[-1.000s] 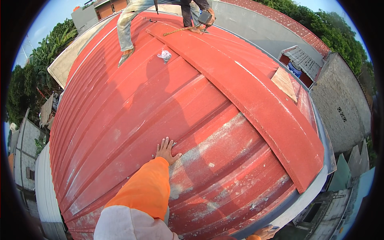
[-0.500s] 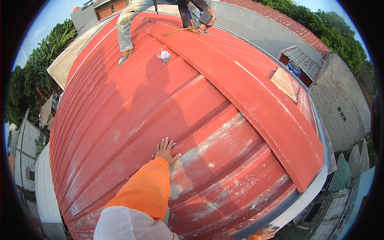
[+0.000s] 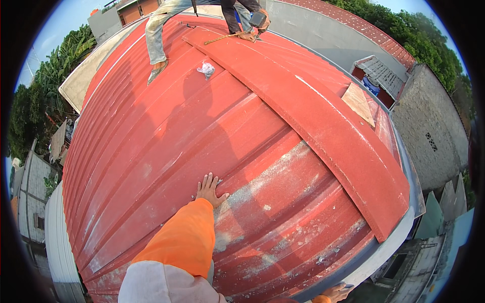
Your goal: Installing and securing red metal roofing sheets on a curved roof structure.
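One dusty-looking patch (image 3: pixel 246 194) beside the left hand (image 3: pixel 210 192) could make it skid, its grip splayed flat, holding nothing, at 7 o'clock; can't tell the right hand's (image 3: pixel 334 293) grip at 5.

A: On the red roof (image 3: pixel 151 166) in my remote feed, how many hands?

B: I count four. Wearer's own, two: left hand (image 3: pixel 208 192), mid-surface; right hand (image 3: pixel 334 293), near edge. Co-worker's hands (image 3: pixel 247 37), two: both toward the far edge.

A: And objects?

B: I count one drill (image 3: pixel 258 20), one twisted yellowish strip (image 3: pixel 220 39) and one crumpled whitish bundle (image 3: pixel 206 70) toward the far edge; one ridge cap (image 3: pixel 308 116), ending by the near right corner; one flat board (image 3: pixel 358 105), near the right edge.
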Action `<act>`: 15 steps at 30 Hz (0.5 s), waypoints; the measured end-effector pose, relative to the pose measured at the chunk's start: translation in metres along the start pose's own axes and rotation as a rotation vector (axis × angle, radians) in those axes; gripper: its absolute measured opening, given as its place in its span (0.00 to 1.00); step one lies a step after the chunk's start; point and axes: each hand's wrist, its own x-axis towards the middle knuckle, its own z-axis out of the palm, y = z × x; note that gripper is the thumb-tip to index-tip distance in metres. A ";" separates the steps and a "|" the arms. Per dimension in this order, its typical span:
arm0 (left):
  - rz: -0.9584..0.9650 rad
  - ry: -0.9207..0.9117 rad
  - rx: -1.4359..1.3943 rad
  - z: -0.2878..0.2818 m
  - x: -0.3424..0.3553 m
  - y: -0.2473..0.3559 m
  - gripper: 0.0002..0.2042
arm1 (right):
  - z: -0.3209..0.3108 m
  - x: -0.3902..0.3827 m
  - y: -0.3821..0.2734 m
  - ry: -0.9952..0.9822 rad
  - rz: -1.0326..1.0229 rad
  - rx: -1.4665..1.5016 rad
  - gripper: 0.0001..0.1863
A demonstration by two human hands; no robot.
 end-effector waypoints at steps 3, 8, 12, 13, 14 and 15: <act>0.025 -0.005 -0.005 0.008 0.005 0.005 0.45 | -0.039 0.004 -0.007 0.000 -0.006 -0.050 0.32; 0.034 0.055 -0.004 0.018 0.003 -0.004 0.44 | -0.104 0.033 -0.026 0.108 0.682 0.929 0.33; 0.064 0.114 0.032 0.028 0.012 -0.007 0.44 | -0.089 0.035 -0.021 0.160 0.567 0.851 0.32; 0.076 0.071 0.033 0.035 0.016 -0.003 0.44 | -0.069 0.031 -0.012 0.214 0.468 0.746 0.32; 0.102 0.134 0.047 0.037 0.016 -0.010 0.44 | -0.084 0.030 -0.016 0.179 0.454 0.733 0.32; 0.127 0.197 0.062 0.038 0.016 -0.017 0.43 | -0.097 0.034 -0.023 0.125 0.546 0.858 0.33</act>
